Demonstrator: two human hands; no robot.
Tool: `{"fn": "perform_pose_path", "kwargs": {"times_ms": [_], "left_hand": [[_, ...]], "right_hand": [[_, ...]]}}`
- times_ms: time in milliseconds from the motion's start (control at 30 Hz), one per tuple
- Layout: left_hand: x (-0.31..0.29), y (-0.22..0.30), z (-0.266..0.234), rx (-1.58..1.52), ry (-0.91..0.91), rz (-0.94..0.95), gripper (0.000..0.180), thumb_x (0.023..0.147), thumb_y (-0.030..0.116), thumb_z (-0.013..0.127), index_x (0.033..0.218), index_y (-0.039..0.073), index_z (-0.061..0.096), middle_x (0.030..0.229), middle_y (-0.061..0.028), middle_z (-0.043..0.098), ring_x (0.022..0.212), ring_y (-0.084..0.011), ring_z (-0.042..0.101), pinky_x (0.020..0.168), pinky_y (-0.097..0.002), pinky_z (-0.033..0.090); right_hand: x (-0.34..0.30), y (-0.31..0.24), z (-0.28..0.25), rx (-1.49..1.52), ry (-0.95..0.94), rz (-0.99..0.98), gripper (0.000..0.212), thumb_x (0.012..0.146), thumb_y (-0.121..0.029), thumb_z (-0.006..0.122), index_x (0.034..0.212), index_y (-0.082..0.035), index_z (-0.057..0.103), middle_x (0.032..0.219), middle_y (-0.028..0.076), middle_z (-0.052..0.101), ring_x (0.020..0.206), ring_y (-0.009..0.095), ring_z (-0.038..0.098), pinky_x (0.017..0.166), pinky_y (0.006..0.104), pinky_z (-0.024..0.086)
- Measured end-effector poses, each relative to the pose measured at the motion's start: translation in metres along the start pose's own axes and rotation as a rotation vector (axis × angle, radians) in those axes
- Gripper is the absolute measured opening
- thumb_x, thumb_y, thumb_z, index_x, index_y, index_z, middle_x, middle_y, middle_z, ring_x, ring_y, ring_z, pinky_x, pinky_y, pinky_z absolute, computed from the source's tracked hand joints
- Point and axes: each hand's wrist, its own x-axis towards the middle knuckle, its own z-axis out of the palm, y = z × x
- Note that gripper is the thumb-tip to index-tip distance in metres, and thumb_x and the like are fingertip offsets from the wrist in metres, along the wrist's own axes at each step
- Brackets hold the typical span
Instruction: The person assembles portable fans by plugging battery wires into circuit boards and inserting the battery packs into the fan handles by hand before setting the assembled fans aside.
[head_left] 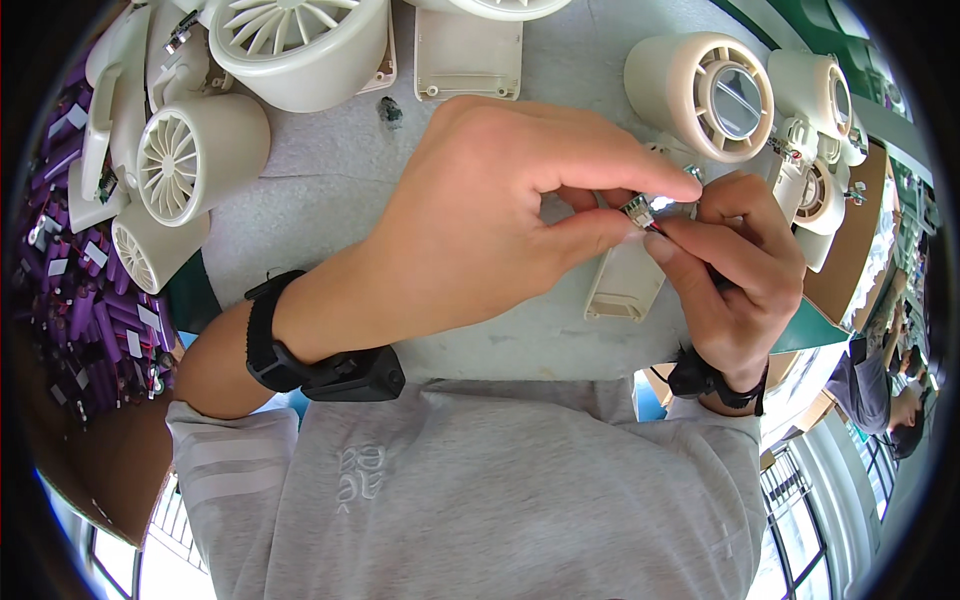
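Note:
My left hand reaches across the middle of the table, thumb and forefinger pinching a small circuit board with a pale connector and shiny metal parts. Just right of it, my right hand has its thumb and forefinger pressed together at the board's lower edge, where a bit of thin wire shows. Its other fingers are curled in. Below both hands lies a cream plastic handle shell, partly covered by them. A bright spot of light shows beside the board.
Cream fan housings with grilles stand at the left, and a larger one is at the back. An open-ended round housing sits at the back right near several others. A cardboard box of purple wired cells is at the left.

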Motion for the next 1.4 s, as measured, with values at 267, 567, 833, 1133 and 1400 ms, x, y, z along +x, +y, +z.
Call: {"fn": "perform_pose_path", "kwargs": {"times_ms": [267, 567, 833, 1133, 1400], "left_hand": [[0.002, 0.003, 0.005, 0.140, 0.048, 0.086, 0.047, 0.067, -0.011, 0.070, 0.110, 0.008, 0.070, 0.092, -0.0099, 0.067, 0.077, -0.0173, 0.065, 0.064, -0.0251, 0.053], [0.003, 0.007, 0.012, 0.215, 0.102, 0.059, 0.043, 0.068, -0.010, 0.068, 0.108, 0.004, 0.069, 0.091, -0.0102, 0.068, 0.074, -0.0166, 0.066, 0.065, -0.0250, 0.053], [-0.004, 0.001, 0.014, 0.159, 0.145, 0.032, 0.036, 0.070, -0.008, 0.070, 0.105, 0.003, 0.069, 0.091, -0.0087, 0.068, 0.074, -0.0162, 0.067, 0.065, -0.0235, 0.054], [-0.002, 0.000, 0.014, 0.230, 0.180, 0.103, 0.029, 0.069, -0.009, 0.070, 0.095, 0.003, 0.073, 0.089, -0.0089, 0.067, 0.070, -0.0147, 0.065, 0.062, -0.0229, 0.052], [-0.001, -0.002, 0.011, 0.266, 0.130, 0.147, 0.028, 0.069, -0.009, 0.069, 0.095, 0.002, 0.073, 0.088, -0.0086, 0.066, 0.070, -0.0151, 0.064, 0.059, -0.0225, 0.050]], "right_hand": [[-0.002, 0.008, 0.004, -0.065, 0.033, -0.144, 0.019, 0.067, 0.003, 0.078, 0.083, 0.002, 0.069, 0.080, 0.009, 0.057, 0.056, 0.013, 0.050, 0.045, 0.0244, 0.036], [-0.011, -0.004, 0.012, 0.211, 0.231, 0.196, 0.038, 0.072, 0.017, 0.067, 0.109, 0.008, 0.062, 0.101, 0.014, 0.061, 0.075, 0.013, 0.060, 0.056, 0.0188, 0.047], [-0.007, -0.002, 0.004, -0.010, 0.096, 0.068, 0.044, 0.069, 0.017, 0.070, 0.111, 0.007, 0.063, 0.109, 0.015, 0.061, 0.080, 0.012, 0.062, 0.055, 0.0176, 0.049], [-0.005, 0.000, 0.009, -0.036, 0.184, 0.027, 0.043, 0.065, 0.014, 0.075, 0.106, 0.003, 0.069, 0.101, 0.011, 0.064, 0.070, 0.008, 0.061, 0.052, 0.0153, 0.046], [-0.006, -0.001, 0.009, -0.014, 0.184, 0.067, 0.040, 0.067, 0.015, 0.074, 0.105, 0.003, 0.068, 0.102, 0.010, 0.064, 0.071, 0.007, 0.059, 0.053, 0.0152, 0.044]]}}
